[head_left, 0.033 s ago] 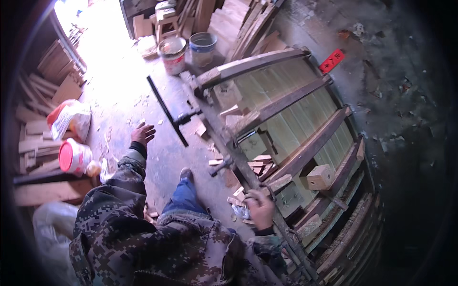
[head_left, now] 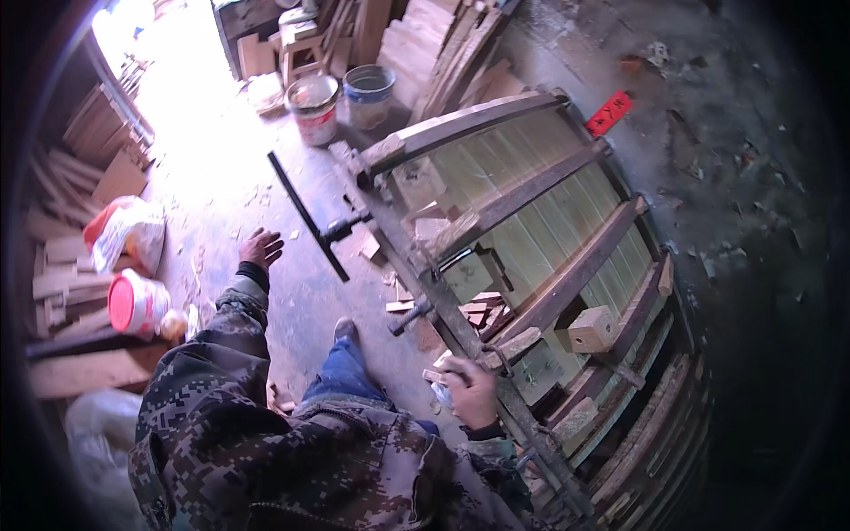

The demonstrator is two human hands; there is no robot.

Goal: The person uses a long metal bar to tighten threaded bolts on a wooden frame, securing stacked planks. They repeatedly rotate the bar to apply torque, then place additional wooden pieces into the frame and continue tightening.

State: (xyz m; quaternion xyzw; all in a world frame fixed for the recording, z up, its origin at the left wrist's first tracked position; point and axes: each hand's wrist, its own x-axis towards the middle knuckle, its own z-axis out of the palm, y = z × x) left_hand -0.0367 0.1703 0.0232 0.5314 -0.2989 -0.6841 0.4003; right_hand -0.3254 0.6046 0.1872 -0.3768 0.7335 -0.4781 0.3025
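My left hand [head_left: 261,249] hangs over the floor with its fingers apart, holding nothing. Beside the long rail of a wooden clamping rack [head_left: 478,341], my right hand [head_left: 473,392] is curled and slightly blurred; whatever its fingers hold is hidden. Pale boards [head_left: 518,212] lie in the rack under dark wooden crossbars [head_left: 567,283]. From the rail sticks out a screw with a long black T-bar [head_left: 305,212], and nearer to me a shorter screw handle [head_left: 411,318]. A wooden block with a hole [head_left: 593,330] sits on the near crossbars.
Two buckets, one white and red [head_left: 314,119] and one blue-rimmed [head_left: 369,106], stand beyond the rack. Stacked wood offcuts [head_left: 66,283], a plastic bag [head_left: 133,234] and a red-lidded bucket [head_left: 137,303] line the left. A red paper strip [head_left: 611,113] is at the rack's far edge.
My right hand has moved slightly left, away from the rail. My left hand has shifted a little to the left. The view has tilted slightly.
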